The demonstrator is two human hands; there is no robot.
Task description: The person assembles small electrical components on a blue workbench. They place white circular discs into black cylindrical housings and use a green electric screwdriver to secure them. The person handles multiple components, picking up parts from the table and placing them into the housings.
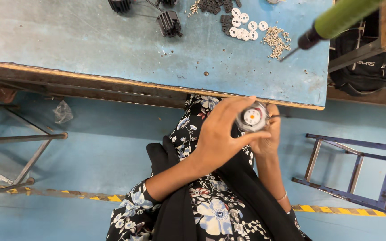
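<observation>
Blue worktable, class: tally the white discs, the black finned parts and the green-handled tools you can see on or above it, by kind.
White round plastic discs: 8
Black finned metal parts: 3, two cut by the frame edge
Green-handled screwdriver: 1
Total: 12

table top (112, 44): light blue with worn grey spots, brown edge
round part (252, 117) in the middle of the frame: white and see-through, with an orange dot
little discs (244, 24) at the top: white
screws (277, 41) at the top: pale silver
ribbed parts (169, 22) at the top: black
screwdriver (336, 20) in the upper right: green handle, black tip
dress (211, 214) at the bottom: black with white and blue flowers
floor (103, 147): blue
floor tape (90, 196): yellow and black stripes
bag (362, 62) on the right: black
</observation>
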